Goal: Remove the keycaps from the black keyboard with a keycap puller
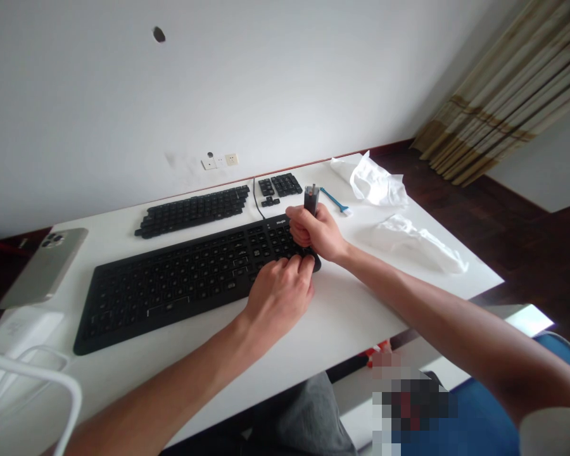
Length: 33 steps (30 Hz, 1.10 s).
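A black keyboard (180, 278) lies across the white desk (342, 316). My right hand (316, 231) is closed in a fist round a small dark tool (311, 198) that stands upright over the keyboard's right end. My left hand (280, 294) rests on the keyboard's lower right corner, its fingers curled onto the keys. Behind the keyboard lie rows of loose black keycaps (194, 210) laid out in keyboard order, with a smaller group of keycaps (280, 187) to their right.
A phone (45, 266) lies face down at the desk's left. A blue brush (335, 201) and crumpled white cloths (377, 183) sit at the right, with another cloth (415, 244) nearer. White plastic objects (19, 354) occupy the near left corner. Curtains (513, 95) hang at far right.
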Motion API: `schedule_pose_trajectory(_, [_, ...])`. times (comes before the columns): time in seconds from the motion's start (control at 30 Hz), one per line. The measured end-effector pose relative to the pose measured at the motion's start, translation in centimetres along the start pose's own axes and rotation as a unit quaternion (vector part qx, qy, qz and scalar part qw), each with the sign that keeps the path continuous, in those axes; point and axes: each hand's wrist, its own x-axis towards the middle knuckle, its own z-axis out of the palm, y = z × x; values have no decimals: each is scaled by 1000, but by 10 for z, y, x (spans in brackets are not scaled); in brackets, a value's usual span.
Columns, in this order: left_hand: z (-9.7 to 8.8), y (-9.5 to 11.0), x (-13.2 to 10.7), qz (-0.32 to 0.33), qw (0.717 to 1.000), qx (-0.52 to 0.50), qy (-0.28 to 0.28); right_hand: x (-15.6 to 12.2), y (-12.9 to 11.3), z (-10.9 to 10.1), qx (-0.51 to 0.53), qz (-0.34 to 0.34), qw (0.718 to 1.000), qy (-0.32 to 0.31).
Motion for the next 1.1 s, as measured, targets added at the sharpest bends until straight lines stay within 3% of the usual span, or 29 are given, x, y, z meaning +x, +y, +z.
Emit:
schedule_pose_trajectory(0.47, [2, -1, 1, -2, 1000, -10, -8, -2, 2, 0, -39, -22, 999, -20])
schedule_pose_trajectory(1.1, [3, -2, 1, -1, 1000, -15, -13, -3, 0, 2, 6, -7, 999, -36])
